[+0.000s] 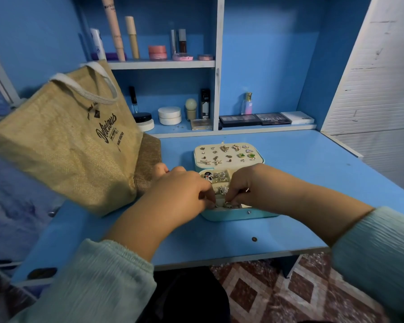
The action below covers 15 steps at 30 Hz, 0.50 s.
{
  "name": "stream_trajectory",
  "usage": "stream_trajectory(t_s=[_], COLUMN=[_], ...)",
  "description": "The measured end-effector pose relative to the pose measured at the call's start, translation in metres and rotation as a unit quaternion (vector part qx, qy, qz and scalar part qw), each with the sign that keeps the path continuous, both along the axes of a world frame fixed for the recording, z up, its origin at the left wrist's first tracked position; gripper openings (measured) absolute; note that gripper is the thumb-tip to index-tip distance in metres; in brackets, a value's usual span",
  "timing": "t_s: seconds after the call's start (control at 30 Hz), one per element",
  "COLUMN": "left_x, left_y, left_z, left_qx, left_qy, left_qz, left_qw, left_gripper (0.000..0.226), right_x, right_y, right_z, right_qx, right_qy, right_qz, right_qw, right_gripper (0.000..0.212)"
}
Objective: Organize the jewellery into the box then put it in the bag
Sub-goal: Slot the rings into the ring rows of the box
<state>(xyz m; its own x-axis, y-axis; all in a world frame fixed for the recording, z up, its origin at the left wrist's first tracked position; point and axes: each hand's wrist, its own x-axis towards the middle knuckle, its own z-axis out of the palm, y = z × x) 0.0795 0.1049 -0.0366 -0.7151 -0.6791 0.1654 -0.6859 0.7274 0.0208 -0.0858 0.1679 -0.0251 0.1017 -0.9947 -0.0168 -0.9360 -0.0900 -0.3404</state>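
A small turquoise jewellery box (233,216) lies open on the blue desk. Its cream lid panel (229,153) holds several earrings and studs. Rings and brooches sit in the box's lower compartments (219,177). My left hand (182,192) and my right hand (250,183) are both over the front of the box, fingers curled down, pinching small pieces of jewellery (226,203) inside it. What exactly each fingertip holds is hidden. A jute tote bag (63,141) with white handles stands to the left of the box.
The blue desk (301,164) has a front edge near me, with a small brown dot (254,239) on it. Shelves behind hold cosmetics: tubes (132,37), jars (169,115), a perfume bottle (247,103), and palettes (266,119). A white slatted panel (378,85) stands at the right.
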Motion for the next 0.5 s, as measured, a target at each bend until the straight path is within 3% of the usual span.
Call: stream_trajectory(t_s=[0.5], left_x=[-0.0068], left_y=[-0.0039], left_z=[0.0055], left_qx=[0.044], left_qy=[-0.051], left_qz=[0.026], left_qw=[0.997], left_gripper=[0.019], right_x=[0.0062], right_y=[-0.0102], right_z=[0.0022], right_qx=[0.052], right_qy=[0.069], right_qz=[0.020], right_qw=[0.996], right_gripper=[0.016])
